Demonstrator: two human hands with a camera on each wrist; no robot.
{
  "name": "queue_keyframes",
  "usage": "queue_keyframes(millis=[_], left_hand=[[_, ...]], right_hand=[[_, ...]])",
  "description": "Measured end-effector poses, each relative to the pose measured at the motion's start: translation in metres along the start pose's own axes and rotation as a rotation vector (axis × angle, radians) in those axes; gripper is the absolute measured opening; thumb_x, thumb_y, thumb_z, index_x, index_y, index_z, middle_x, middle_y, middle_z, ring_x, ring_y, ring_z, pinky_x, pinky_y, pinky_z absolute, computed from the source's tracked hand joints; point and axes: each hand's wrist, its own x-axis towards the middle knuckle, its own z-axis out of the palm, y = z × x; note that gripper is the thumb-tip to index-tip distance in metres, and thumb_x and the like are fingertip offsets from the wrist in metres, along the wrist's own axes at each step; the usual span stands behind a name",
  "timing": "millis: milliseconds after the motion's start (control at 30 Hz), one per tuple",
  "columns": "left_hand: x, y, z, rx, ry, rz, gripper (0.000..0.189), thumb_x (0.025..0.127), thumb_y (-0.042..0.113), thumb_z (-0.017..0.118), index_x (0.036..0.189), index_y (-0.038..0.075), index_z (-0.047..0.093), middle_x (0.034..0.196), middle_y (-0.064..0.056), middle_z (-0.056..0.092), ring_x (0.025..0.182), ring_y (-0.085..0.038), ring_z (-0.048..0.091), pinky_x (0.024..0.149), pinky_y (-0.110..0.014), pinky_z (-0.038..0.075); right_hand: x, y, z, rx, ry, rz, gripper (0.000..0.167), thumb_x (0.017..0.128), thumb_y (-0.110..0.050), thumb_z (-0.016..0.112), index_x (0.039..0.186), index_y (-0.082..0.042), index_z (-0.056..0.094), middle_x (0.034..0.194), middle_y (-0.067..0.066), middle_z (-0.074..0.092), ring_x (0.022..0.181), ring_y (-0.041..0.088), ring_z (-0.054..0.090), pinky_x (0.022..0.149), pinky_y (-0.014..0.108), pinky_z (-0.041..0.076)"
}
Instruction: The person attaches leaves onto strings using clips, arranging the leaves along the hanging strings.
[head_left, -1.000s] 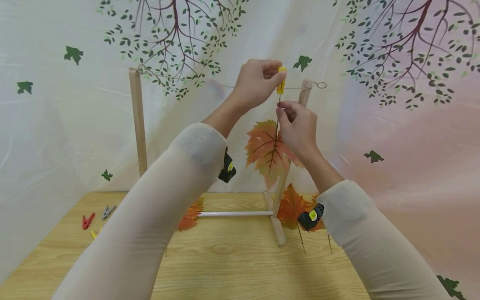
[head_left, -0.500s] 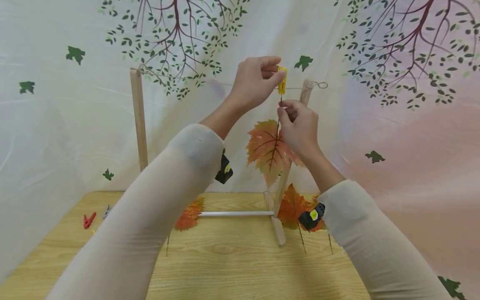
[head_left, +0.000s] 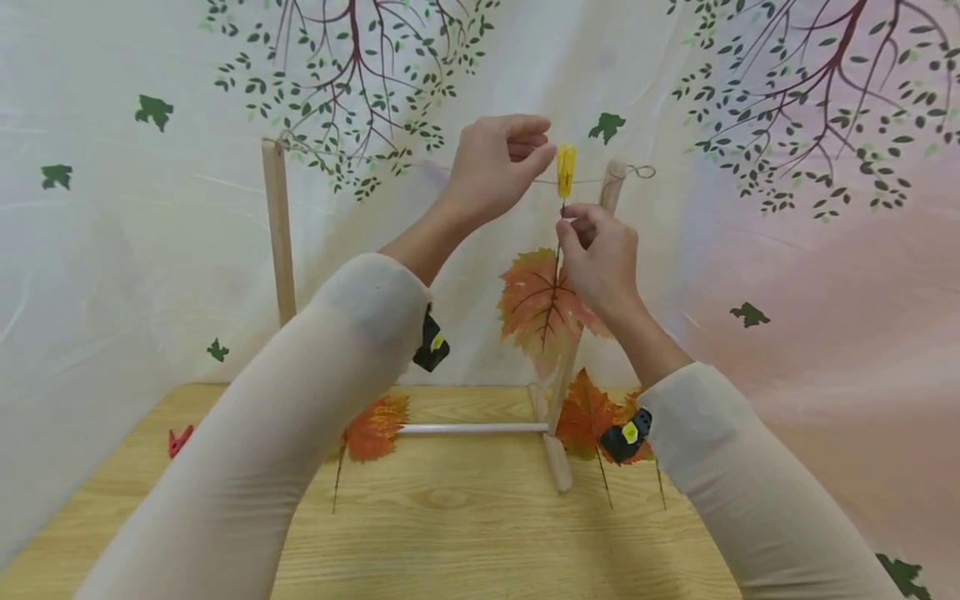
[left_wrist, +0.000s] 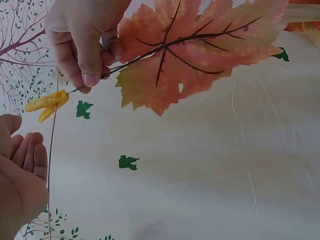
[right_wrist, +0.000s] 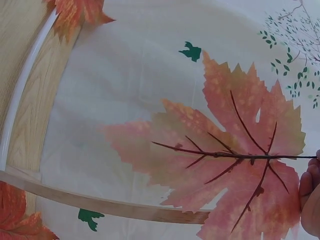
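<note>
A yellow clothespin [head_left: 566, 171] sits on the string [head_left: 542, 181] near the right post, clipped over the upper end of a leaf's stem. Below it hangs an orange and green artificial maple leaf [head_left: 542, 304]. My right hand [head_left: 602, 254] pinches the leaf's dark stem between thumb and forefinger, just under the clothespin. To the left of the clothespin is my left hand [head_left: 498, 171], apart from it, fingers loosely bent and holding nothing. In the left wrist view a small gap separates the left hand [left_wrist: 22, 170] from the clothespin [left_wrist: 47, 104].
Wooden posts [head_left: 277, 233] hold up the string, with a white rod [head_left: 472, 428] low between them. More orange leaves [head_left: 378, 429] lie on the table [head_left: 442, 517], some beside the right post's foot [head_left: 555, 462]. A red clothespin [head_left: 178, 442] lies at the left.
My left hand has let go of the yellow clothespin and moved left. The clothespin and leaf have dropped slightly, and the string sags there. My right hand keeps its pinch on the stem.
</note>
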Motion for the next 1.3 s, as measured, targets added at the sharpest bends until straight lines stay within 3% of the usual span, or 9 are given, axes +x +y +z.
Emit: queue_keyframes(millis=[333, 567, 967, 1300], left_hand=[[-0.019, -0.015, -0.02, 0.015, 0.026, 0.09, 0.03, 0.101, 0.018, 0.067, 0.127, 0.003, 0.07, 0.112, -0.006, 0.074, 0.098, -0.011, 0.07, 0.089, -0.019, 0.054], [-0.038, -0.027, -0.04, 0.084, 0.018, 0.069, 0.032, 0.101, 0.023, 0.067, 0.129, 0.008, 0.07, 0.112, -0.003, 0.074, 0.096, -0.007, 0.069, 0.088, -0.02, 0.054], [-0.077, -0.064, -0.08, 0.195, 0.017, 0.026, 0.031, 0.101, 0.023, 0.068, 0.126, 0.006, 0.072, 0.111, -0.005, 0.075, 0.095, -0.013, 0.07, 0.086, -0.028, 0.056], [-0.117, -0.099, -0.112, 0.287, 0.026, -0.005, 0.03, 0.1, 0.022, 0.069, 0.124, 0.003, 0.072, 0.109, -0.012, 0.076, 0.095, -0.023, 0.072, 0.078, -0.014, 0.048]], right_hand=[[-0.004, 0.001, 0.001, 0.014, 0.041, -0.041, 0.02, 0.1, -0.01, 0.063, 0.112, 0.004, 0.072, 0.086, 0.015, 0.073, 0.07, 0.018, 0.063, 0.063, 0.018, 0.046], [-0.009, -0.001, 0.006, 0.022, 0.078, -0.233, 0.014, 0.098, -0.004, 0.066, 0.103, 0.008, 0.072, 0.083, 0.018, 0.07, 0.067, 0.023, 0.062, 0.064, 0.017, 0.045], [-0.03, -0.008, 0.03, -0.039, -0.014, -0.447, 0.01, 0.095, 0.0, 0.067, 0.099, 0.008, 0.072, 0.083, 0.017, 0.068, 0.07, 0.026, 0.06, 0.063, 0.034, 0.051], [-0.056, -0.016, 0.063, -0.069, -0.125, -0.547, 0.009, 0.095, -0.002, 0.067, 0.099, 0.005, 0.072, 0.089, 0.014, 0.071, 0.081, 0.027, 0.061, 0.071, 0.038, 0.054]])
